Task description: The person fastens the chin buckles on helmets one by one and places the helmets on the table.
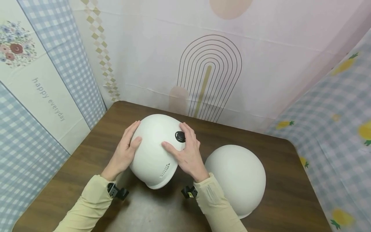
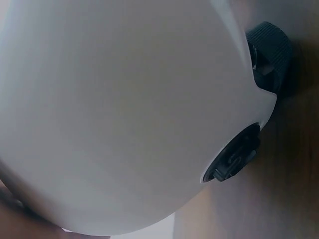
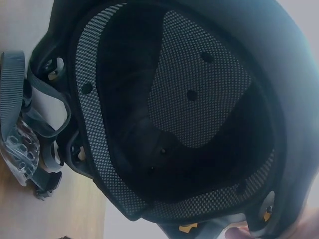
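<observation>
A white helmet (image 1: 152, 145) is held between both hands over the left half of the table. My left hand (image 1: 124, 152) grips its left side, fingers along the far edge and thumb on the shell. On the other side my right hand (image 1: 188, 153) holds it, the thumb on the shell and the fingers beside a black round fitting (image 1: 180, 136). Small vent slots (image 1: 165, 170) show near the lower rim. The right wrist view looks into the dark padded lining (image 3: 194, 84), with a grey strap (image 3: 12, 89) and some bubble wrap (image 3: 22, 152) hanging beside it.
A second white, dome-shaped helmet (image 1: 236, 177) rests on the brown wooden table (image 1: 278, 174), right of the right forearm. Patterned cloths (image 1: 150, 51) hang behind the table and at both sides. Each wrist carries a small black camera (image 1: 123, 194).
</observation>
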`<action>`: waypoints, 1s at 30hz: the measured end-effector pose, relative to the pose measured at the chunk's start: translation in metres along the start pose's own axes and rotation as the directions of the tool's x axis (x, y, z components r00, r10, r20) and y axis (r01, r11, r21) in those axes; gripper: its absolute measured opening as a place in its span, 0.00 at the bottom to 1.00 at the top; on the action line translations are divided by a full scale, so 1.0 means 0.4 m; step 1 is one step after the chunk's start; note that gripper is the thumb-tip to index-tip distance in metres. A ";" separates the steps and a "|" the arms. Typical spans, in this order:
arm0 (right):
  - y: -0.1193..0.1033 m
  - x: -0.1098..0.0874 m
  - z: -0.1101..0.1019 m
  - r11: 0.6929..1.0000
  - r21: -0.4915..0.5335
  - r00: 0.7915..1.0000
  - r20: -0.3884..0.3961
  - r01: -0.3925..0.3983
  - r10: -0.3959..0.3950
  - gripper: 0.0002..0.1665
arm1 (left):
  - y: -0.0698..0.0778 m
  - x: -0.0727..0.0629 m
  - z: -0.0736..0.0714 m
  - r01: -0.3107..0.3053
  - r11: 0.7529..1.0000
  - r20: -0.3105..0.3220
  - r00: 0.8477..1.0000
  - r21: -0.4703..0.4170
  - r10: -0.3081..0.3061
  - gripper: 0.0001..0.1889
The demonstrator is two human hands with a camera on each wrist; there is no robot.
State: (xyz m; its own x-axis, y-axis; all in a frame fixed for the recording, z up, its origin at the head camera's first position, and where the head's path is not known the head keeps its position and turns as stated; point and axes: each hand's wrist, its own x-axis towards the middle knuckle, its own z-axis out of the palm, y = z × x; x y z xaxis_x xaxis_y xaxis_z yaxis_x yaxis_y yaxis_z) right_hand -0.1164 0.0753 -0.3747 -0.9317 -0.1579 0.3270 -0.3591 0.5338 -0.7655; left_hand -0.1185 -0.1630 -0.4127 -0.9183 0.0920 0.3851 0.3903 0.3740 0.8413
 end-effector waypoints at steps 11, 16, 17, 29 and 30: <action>0.004 -0.011 0.000 0.999 0.011 0.998 -0.029 -0.053 0.054 0.53 | -0.002 -0.004 0.008 0.016 1.000 0.003 1.000 -0.024 -0.016 0.29; 0.002 -0.015 -0.002 0.997 0.028 0.997 -0.029 -0.067 0.068 0.52 | -0.005 -0.006 0.010 0.021 0.999 0.000 1.000 -0.045 -0.021 0.29; 0.002 -0.016 -0.003 0.997 0.036 0.997 -0.025 -0.074 0.075 0.51 | -0.005 -0.007 0.010 0.020 0.999 -0.001 1.000 -0.051 -0.020 0.29; -0.002 -0.016 -0.003 0.991 0.078 0.994 0.004 -0.108 0.108 0.49 | 0.001 -0.008 -0.001 0.041 0.998 0.019 0.999 -0.045 -0.040 0.29; -0.002 -0.016 -0.002 0.991 0.077 0.994 0.006 -0.109 0.109 0.50 | 0.008 -0.006 -0.007 0.046 0.999 0.023 0.999 -0.019 -0.046 0.29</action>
State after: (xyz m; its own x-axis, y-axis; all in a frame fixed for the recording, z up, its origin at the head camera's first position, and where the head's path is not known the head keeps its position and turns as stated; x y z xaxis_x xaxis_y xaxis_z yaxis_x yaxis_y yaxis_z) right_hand -0.1101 0.0764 -0.3756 -0.9656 -0.1043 0.2383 -0.2587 0.4822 -0.8370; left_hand -0.1151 -0.1646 -0.4099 -0.9365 0.0955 0.3374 0.3485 0.3601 0.8653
